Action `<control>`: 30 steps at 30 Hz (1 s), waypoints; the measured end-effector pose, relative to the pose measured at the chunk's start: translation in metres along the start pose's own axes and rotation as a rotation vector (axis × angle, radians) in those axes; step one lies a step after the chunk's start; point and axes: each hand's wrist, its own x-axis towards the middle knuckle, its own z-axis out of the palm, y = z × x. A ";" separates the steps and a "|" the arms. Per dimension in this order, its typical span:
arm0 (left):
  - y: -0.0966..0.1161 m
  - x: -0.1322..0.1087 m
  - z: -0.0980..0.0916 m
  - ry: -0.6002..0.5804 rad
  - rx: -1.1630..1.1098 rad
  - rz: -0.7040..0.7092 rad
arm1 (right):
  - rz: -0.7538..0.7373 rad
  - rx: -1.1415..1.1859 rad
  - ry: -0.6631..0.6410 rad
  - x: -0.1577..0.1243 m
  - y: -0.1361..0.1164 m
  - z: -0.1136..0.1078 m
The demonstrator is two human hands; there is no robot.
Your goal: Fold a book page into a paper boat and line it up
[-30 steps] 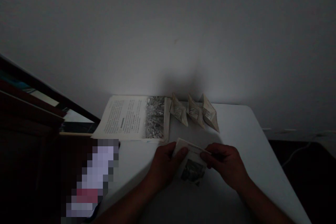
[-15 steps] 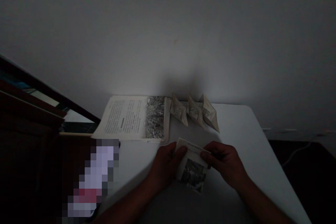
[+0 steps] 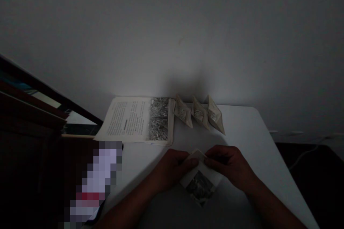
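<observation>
A folded piece of printed paper [image 3: 201, 186] with a dark picture on it is held over the front of the table, one corner pointing away from me and one toward me. My left hand [image 3: 173, 170] pinches its upper left side, thumb lying on top. On the upper right side my right hand [image 3: 228, 164] grips the same paper between thumb and fingers. Both hands' fingertips behind the paper are hidden. Beyond the hands stand three folded paper boats, the left boat [image 3: 183, 112], the middle boat [image 3: 200, 113] and the right boat [image 3: 215, 114], side by side.
A stack of printed pages [image 3: 129, 120] lies at the back left of the white table [image 3: 247, 128], against the wall [image 3: 172, 35]. A pixelated, phone-like object [image 3: 96, 179] is at the left edge. A pale cable [image 3: 303, 155] runs at the right beyond the table.
The folded paper has turned from a tilted rectangle to a diamond stance with a corner toward me. Both hands have shifted their hold, with the thumbs closer together near its top corner.
</observation>
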 end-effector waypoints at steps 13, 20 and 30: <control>-0.005 0.002 0.001 -0.015 -0.312 -0.046 | 0.075 0.133 -0.101 0.000 0.000 0.002; -0.006 0.002 0.002 -0.046 -0.269 -0.030 | 0.087 0.137 -0.180 -0.001 0.000 0.003; 0.003 0.002 0.001 0.062 -0.204 0.000 | 0.082 0.130 -0.176 -0.002 -0.002 0.002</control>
